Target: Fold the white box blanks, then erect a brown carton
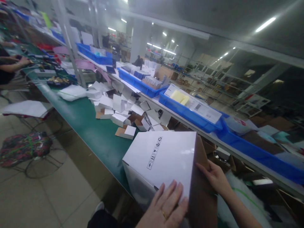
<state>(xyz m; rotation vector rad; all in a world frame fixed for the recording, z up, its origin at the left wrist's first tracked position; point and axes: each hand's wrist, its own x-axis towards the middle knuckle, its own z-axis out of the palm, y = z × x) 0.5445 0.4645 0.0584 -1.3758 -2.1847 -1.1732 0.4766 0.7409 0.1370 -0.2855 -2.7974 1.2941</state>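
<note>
A white cardboard box point(163, 155) with a row of black handling symbols stands on the green bench at its near edge. Its right end shows brown inner cardboard with a raised flap point(201, 152). My left hand point(166, 205), wearing a ring, lies on the box's near upper edge with its fingers stretched out. At the brown end, my right hand point(215, 177) grips the flap between thumb and fingers; part of those fingers is hidden behind the cardboard. A heap of small white cartons point(123, 110), several with brown insides showing, lies beyond the box.
Blue bins point(190, 112) line a shelf along the bench's far side. A white plastic bag point(72, 92) lies on the green bench top point(95, 136). Wrapped white material point(247, 193) sits at right. Stools point(26, 148) stand at left, near a co-worker's hands point(22, 61).
</note>
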